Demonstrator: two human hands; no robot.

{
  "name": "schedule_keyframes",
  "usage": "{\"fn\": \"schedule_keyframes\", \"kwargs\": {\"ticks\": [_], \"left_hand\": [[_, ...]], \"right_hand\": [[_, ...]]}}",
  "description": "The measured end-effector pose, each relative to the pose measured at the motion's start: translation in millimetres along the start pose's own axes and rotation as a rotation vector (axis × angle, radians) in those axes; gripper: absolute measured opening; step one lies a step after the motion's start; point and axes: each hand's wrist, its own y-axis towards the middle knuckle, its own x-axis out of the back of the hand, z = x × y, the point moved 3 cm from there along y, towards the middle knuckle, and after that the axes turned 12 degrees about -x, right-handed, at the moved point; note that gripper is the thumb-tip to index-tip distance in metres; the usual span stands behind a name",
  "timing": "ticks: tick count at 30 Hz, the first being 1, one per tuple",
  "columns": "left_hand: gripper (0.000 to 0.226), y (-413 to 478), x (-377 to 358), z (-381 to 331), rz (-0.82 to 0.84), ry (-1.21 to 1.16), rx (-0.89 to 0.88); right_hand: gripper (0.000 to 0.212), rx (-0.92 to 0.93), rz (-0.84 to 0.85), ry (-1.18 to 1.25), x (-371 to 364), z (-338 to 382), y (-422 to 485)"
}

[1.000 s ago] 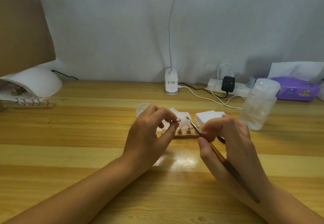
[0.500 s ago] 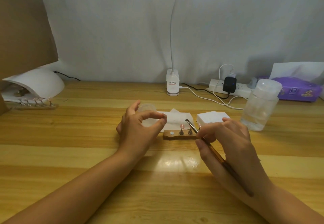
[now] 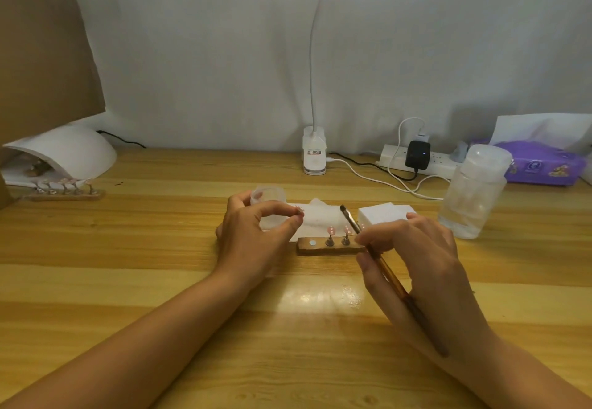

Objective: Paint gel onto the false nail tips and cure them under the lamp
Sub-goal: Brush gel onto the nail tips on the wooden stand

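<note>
Beside stand (image 3: 320, 247), left hand (image 3: 256, 242) pinching tip (image 3: 300, 215)

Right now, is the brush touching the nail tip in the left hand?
Apart. Head view shows white tissue between the brush bristles and the nail tip pinched by the left hand.
</note>
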Motion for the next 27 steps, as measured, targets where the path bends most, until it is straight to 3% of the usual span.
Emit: {"fn": "schedule_keyframes", "kwargs": {"ticks": [6, 11, 19, 27], "left_hand": [[0.015, -11, -3, -19, 0.011, 0.010, -0.342], [0.015, -23, -9, -30, 0.097, 0.042, -0.509], [0.017, -43, -22, -45, 0.363, -0.043, -0.569], [0.010, -50, -26, -53, 0.437, 0.036, -0.697]], "right_hand": [[0.026, -0.052, -0.132, 0.090, 21, 2, 9], [0.023, -0.043, -0.148, 0.176, 22, 8, 6], [0.017, -0.129, -0.163, 0.449, 20, 5, 8], [0.013, -0.186, -0.120, 0.520, 12, 8, 4]]}}
